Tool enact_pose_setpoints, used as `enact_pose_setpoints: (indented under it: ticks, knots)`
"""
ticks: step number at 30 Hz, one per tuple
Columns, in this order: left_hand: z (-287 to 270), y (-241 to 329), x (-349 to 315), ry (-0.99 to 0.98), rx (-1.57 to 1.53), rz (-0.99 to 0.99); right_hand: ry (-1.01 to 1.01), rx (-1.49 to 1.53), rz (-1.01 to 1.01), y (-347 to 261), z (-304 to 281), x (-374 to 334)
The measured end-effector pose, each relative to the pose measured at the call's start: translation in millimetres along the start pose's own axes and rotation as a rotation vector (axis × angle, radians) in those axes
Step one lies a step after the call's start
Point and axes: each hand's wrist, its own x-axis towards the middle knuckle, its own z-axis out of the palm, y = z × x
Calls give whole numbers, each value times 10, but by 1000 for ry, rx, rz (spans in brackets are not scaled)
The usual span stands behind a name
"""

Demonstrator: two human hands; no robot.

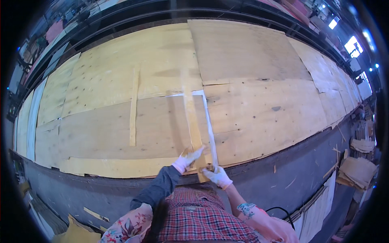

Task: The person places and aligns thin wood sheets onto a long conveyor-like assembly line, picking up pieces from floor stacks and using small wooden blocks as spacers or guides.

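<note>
A long, narrow strip of wood veneer [192, 117] reaches from my body out over the table, its far part blurred. My left hand [187, 160], in a pale glove with a yellowish patch, is closed on the strip near the table's front edge. Closer to me and to the right, my gloved right hand [218, 177] grips the strip's near end, which hangs past the edge. Beneath lie large veneer sheets, a brownish one [109, 125] on the left and a yellowish knotty one [263, 117] on the right. Between them shows a white gap [210, 129].
A second narrow veneer strip [133, 113] lies across the sheets to the left. Another long strip [121, 167] runs along the front edge. Dark rails [174, 15] border the far side. Stacked veneer pieces [356, 172] stand at the right, and scraps litter the grey floor [259, 190].
</note>
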Motion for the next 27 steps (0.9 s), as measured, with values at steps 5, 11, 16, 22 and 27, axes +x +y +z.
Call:
enact_pose_setpoints:
  ticks: [5, 11, 16, 22, 27]
  knots:
    - [-293, 713, 78, 524, -1383, -155, 172, -143, 135, -352, -267, 125]
    - [-706, 893, -259, 144, -797, -525, 392, -111, 55, -1059, -447, 769]
    - [-655, 753, -686, 23, -786, -434, 367, 581, -156, -1454, -383, 1324]
    - [-898, 613, -894, 225, -499, -454, 382, 402, -159, -1507, -66, 1246]
    - [-989, 590, -829, 94, -1000, -404, 380, 279, -148, -1749, 103, 1332]
